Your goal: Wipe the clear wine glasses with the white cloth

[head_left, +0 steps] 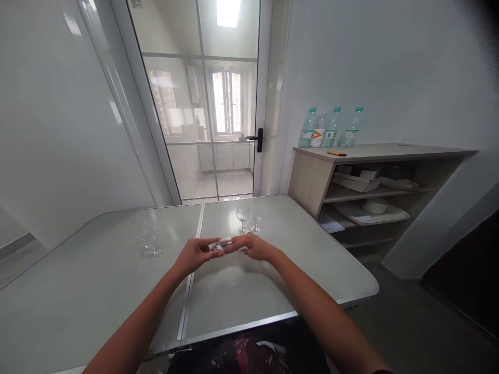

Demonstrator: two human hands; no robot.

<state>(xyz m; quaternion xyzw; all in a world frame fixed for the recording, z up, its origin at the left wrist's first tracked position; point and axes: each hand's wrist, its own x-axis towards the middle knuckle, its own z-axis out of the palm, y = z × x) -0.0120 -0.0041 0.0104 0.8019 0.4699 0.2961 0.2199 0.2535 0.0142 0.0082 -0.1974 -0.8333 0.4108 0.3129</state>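
My left hand [197, 253] and my right hand [255, 247] meet above the middle of the grey folding table [97, 291]. Between them they hold a small clear stemmed glass [225, 245] lying on its side, fingers pinched on each end. Two more clear stemmed glasses [249, 218] stand upright just behind my right hand. Further left, other clear stemmed glasses [148, 236] stand together on the table; I cannot tell how many.
A glass door [202, 104] with a black handle [257, 138] stands behind the table. To the right is a wooden shelf unit [374, 176] with several water bottles [331, 128] and a pen on top. The table's rounded right corner [370, 288] borders dark floor.
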